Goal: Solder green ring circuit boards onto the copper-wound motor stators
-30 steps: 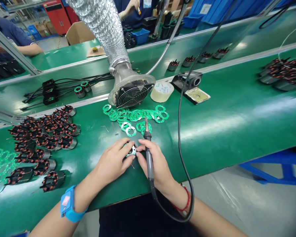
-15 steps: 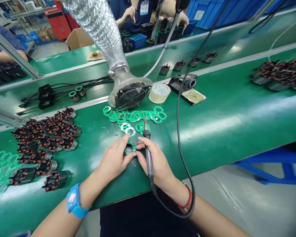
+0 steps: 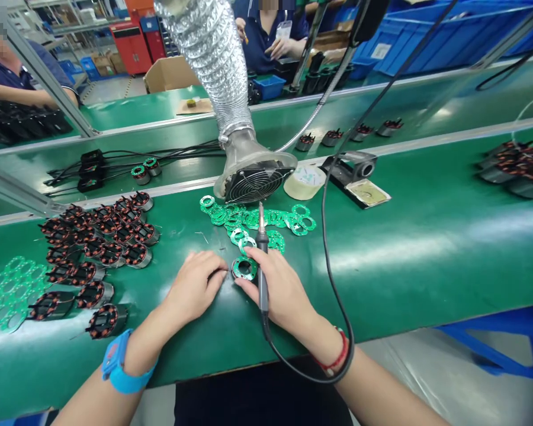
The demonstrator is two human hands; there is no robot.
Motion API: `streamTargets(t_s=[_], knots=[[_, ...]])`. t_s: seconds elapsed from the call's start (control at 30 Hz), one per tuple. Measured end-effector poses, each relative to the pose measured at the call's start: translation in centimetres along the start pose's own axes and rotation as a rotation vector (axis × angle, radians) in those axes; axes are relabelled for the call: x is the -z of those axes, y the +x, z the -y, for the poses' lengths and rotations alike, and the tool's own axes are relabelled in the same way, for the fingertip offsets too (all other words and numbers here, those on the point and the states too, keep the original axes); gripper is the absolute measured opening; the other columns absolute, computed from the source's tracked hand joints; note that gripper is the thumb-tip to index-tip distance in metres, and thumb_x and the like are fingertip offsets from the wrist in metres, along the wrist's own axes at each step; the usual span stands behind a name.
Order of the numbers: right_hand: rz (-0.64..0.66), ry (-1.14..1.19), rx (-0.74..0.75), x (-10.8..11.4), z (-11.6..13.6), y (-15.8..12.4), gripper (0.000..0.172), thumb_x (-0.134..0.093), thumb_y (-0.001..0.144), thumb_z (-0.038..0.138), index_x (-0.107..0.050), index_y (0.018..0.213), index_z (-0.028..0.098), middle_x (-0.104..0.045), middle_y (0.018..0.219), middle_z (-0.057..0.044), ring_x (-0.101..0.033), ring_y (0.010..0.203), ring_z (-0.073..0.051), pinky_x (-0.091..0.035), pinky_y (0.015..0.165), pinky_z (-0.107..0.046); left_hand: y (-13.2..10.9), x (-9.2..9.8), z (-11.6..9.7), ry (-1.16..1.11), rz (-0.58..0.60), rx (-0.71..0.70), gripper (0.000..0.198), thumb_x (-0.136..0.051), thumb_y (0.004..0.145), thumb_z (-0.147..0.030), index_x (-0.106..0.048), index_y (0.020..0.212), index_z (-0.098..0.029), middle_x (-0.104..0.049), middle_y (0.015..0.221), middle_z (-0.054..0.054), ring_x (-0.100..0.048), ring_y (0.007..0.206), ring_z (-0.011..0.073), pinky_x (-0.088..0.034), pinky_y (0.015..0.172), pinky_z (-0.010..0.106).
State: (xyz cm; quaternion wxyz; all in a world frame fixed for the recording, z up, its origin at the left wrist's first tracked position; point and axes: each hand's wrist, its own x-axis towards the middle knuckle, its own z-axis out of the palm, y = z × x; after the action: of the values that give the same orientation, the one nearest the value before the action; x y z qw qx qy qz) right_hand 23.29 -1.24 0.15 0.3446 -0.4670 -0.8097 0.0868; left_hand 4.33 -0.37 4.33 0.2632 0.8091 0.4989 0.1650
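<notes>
My right hand (image 3: 284, 290) holds a soldering iron (image 3: 263, 272) with its tip pointing away from me. The thumb and fingers of the same hand rest around a motor stator topped by a green ring-shaped circuit board (image 3: 244, 269). To the left of this piece, my left hand (image 3: 195, 284) is closed in a pinch, its fingertips close to the stator's edge. Whatever it pinches is too small to make out. Just beyond lie loose green ring boards (image 3: 266, 219), some overlapping, below a fume extractor hood (image 3: 255, 183).
Wound stators (image 3: 102, 231) stand in a group at left beside more ring boards (image 3: 13, 293). A soldering iron stand (image 3: 350, 171) and a pale round block (image 3: 305, 180) sit behind. The iron's black cable (image 3: 326, 254) loops at right. Co-workers (image 3: 270, 35) sit across the bench.
My left hand has come off the stator's ring and shifted left into a pinch. My right hand remains at the stator with the iron. The camera view has shifted slightly.
</notes>
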Motion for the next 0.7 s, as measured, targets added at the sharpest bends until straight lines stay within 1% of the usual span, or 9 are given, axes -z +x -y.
streamTargets(t_s=[0.07,0.13,0.23,0.3,0.4,0.5,0.63,0.7], knots=[[-0.008,0.016,0.028,-0.2,0.1,-0.2,0.049,-0.057,0.088,0.038,-0.042,0.128,0.015,-0.06,0.102,-0.014,-0.055,0.087,-0.027,-0.05,0.073,-0.043,0.3,-0.4,-0.2,-0.224,-0.055,0.042,0.014,-0.045,0.089,-0.02,-0.057,0.083,-0.018,-0.058,0.082,0.002,-0.053,0.08,0.0155,-0.041,0.076,0.03],[-0.019,0.076,0.078,0.0,0.2,-0.2,0.051,-0.057,0.088,0.038,-0.039,0.131,0.017,-0.06,0.11,-0.014,-0.055,0.091,-0.027,-0.049,0.076,-0.044,0.6,-1.0,-0.4,-0.398,-0.07,0.097,0.012,-0.048,0.087,-0.021,-0.057,0.081,-0.018,-0.055,0.079,0.001,-0.052,0.075,0.0138,-0.041,0.07,0.027],[-0.05,0.194,0.191,0.5,0.4,-0.2,0.049,-0.056,0.088,0.024,-0.037,0.133,0.019,-0.059,0.121,-0.013,-0.054,0.102,-0.027,-0.046,0.082,-0.044,0.9,-1.9,-0.3,-0.548,-0.059,0.176,0.011,-0.051,0.085,-0.024,-0.058,0.081,-0.017,-0.054,0.077,0.0,-0.05,0.073,0.0133,-0.04,0.067,0.025],[-0.06,0.22,0.228,0.8,0.4,-0.2,0.048,-0.054,0.086,0.015,-0.039,0.132,0.02,-0.061,0.117,-0.011,-0.054,0.104,-0.026,-0.045,0.082,-0.043,1.0,-2.1,-0.2,-0.604,-0.055,0.209,0.012,-0.051,0.084,-0.026,-0.057,0.08,-0.016,-0.054,0.076,0.0,-0.049,0.072,0.0131,-0.039,0.067,0.025],[-0.073,0.248,0.191,0.9,0.5,-0.2,0.046,-0.053,0.084,0.009,-0.043,0.128,0.02,-0.066,0.108,-0.009,-0.057,0.095,-0.024,-0.045,0.078,-0.041,1.0,-2.1,-0.2,-0.59,-0.066,0.225,0.014,-0.049,0.085,-0.026,-0.055,0.078,-0.016,-0.051,0.072,-0.001,-0.046,0.069,0.0122,-0.037,0.065,0.024],[-0.109,0.322,0.157,0.8,0.5,-0.2,0.044,-0.052,0.084,0.005,-0.045,0.125,0.02,-0.07,0.096,-0.005,-0.06,0.083,-0.021,-0.045,0.076,-0.039,0.9,-1.8,-0.3,-0.463,-0.098,0.203,0.014,-0.047,0.086,-0.024,-0.053,0.076,-0.017,-0.049,0.073,-0.001,-0.045,0.069,0.0118,-0.035,0.065,0.024],[-0.151,0.422,0.104,1.0,0.4,-0.3,0.046,-0.048,0.087,0.004,-0.044,0.129,0.02,-0.072,0.087,-0.002,-0.063,0.088,-0.019,-0.046,0.082,-0.038,0.9,-1.3,-0.4,-0.327,-0.077,0.185,0.013,-0.045,0.086,-0.018,-0.051,0.073,-0.017,-0.048,0.072,-0.002,-0.044,0.068,0.0114,-0.034,0.063,0.024],[-0.202,0.458,0.033,1.2,0.3,-0.7,0.043,-0.05,0.088,0.008,-0.046,0.129,0.021,-0.071,0.082,-0.001,-0.065,0.083,-0.019,-0.048,0.079,-0.037,0.9,-1.2,-0.3,-0.295,-0.058,0.19,0.013,-0.046,0.085,-0.017,-0.05,0.073,-0.017,-0.048,0.072,-0.001,-0.044,0.066,0.0113,-0.033,0.061,0.024]])
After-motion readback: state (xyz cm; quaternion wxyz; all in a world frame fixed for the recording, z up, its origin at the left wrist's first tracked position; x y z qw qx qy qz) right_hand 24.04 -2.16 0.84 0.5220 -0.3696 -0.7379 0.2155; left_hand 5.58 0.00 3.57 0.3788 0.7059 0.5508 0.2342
